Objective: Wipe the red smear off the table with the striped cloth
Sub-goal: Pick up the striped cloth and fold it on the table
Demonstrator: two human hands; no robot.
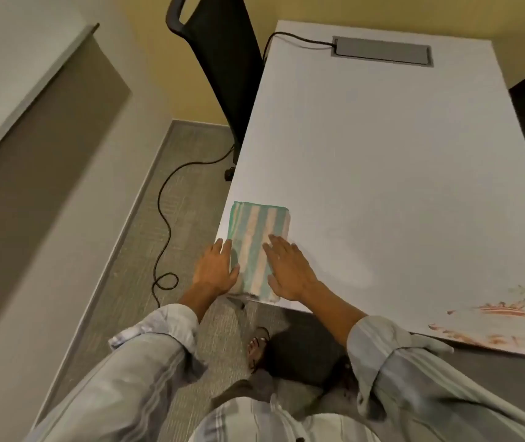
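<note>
The left hand point(218, 269) lies flat, palm down, fingers straight and slightly spread, on the left edge of the folded green-and-white striped terry cloth point(258, 247), with its thumb over the fabric; it grips nothing. The right hand point(288, 271) rests the same way on the cloth's right edge, fingers apart and extended, palm pressing down rather than closing on anything. Between the two hands the middle stripes of the cloth show (the near end reaches right to the table's edge). The cloth lies lengthwise at about 7 o'clock on the white rectangular table point(382, 154), at its near-left corner.

The red smear point(516, 314), streaked and splattered, sits well apart from the cloth at about 4 o'clock on the tabletop, along the near edge and running out of view to the right. Both forearms come from rolled-up pale grey striped shirt sleeves point(146, 362).

At 12 o'clock on the table a grey rectangular cable hatch point(382, 51) is set into the surface, and a black cable point(165, 218) runs from it over the left edge and down across the grey carpet point(191, 148), ending in a loop near 9 o'clock of the hands. A black office chair point(222, 59) stands against the table's left side at about 11 o'clock.
</note>
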